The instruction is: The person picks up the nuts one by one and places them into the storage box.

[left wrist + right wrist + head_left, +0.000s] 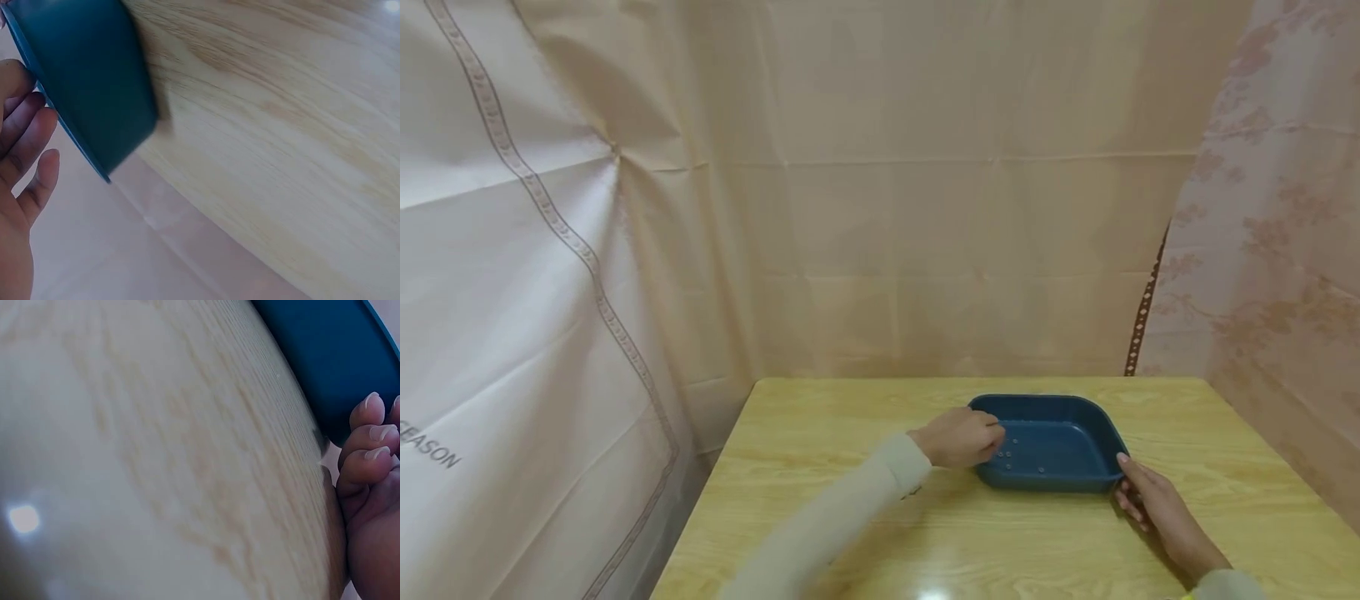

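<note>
A dark blue rectangular tray (1052, 483) with rounded corners is on the wooden table. Several tiny round greyish pieces (1008, 454) lie on its floor, mostly toward the left. Over the tray's left side is my left hand (961, 436), its fingers curled together; its fingertips are hidden, so I cannot tell whether they pinch anything. In the left wrist view the curled fingers (28, 134) overlap the tray's rim. My right hand (1157, 504) grips the front right corner of the tray, thumb on the rim and the other fingers bent below it.
The pale yellow wood-grain table (820, 417) reaches to a beige cloth hanging (887, 208) behind it. White cloth (512, 333) hangs at the left, and a floral cloth (1285, 250) at the right. Light glares off the table's front.
</note>
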Demonstrator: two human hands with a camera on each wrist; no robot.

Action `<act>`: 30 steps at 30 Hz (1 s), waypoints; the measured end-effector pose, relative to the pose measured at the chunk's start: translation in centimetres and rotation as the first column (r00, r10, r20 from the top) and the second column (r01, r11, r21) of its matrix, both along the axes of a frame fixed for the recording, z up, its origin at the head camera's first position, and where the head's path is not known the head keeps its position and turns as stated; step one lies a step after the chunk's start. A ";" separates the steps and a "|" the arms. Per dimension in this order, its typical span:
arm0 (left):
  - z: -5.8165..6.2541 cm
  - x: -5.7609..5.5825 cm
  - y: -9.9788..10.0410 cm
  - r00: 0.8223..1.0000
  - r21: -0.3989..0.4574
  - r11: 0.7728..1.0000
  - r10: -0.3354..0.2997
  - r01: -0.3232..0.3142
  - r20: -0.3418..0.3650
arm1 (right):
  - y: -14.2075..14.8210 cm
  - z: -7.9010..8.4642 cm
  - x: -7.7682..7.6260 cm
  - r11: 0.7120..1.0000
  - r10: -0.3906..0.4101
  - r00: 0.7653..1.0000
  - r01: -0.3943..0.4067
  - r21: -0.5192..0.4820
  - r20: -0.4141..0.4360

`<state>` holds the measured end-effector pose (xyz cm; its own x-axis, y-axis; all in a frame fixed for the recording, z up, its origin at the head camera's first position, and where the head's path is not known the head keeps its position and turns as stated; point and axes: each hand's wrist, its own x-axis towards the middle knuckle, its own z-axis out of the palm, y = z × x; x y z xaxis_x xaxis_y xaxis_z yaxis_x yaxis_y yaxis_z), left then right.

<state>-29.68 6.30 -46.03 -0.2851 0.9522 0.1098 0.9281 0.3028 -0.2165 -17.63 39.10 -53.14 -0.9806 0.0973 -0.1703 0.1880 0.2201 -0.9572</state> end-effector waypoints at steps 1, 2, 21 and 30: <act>0.0 0.0 -0.4 1.000 0.011 1.000 0.000 0.000 -0.013 | 0.0 0.1 0.0 1.000 0.001 1.000 -0.001 0.004 -0.004; -0.1 -0.1 -0.9 1.000 0.023 1.000 -0.003 0.003 -0.028 | 0.0 0.1 0.0 1.000 0.001 1.000 -0.001 0.008 -0.006; -1.7 0.0 -11.0 0.994 0.049 0.994 0.096 -0.099 0.054 | 0.0 0.3 -0.2 1.000 -0.007 1.000 0.007 -0.014 0.007; -2.4 1.4 -15.0 0.985 0.029 0.989 0.143 -0.146 0.095 | 0.4 0.1 0.1 0.998 0.021 1.000 -0.022 -0.060 -0.018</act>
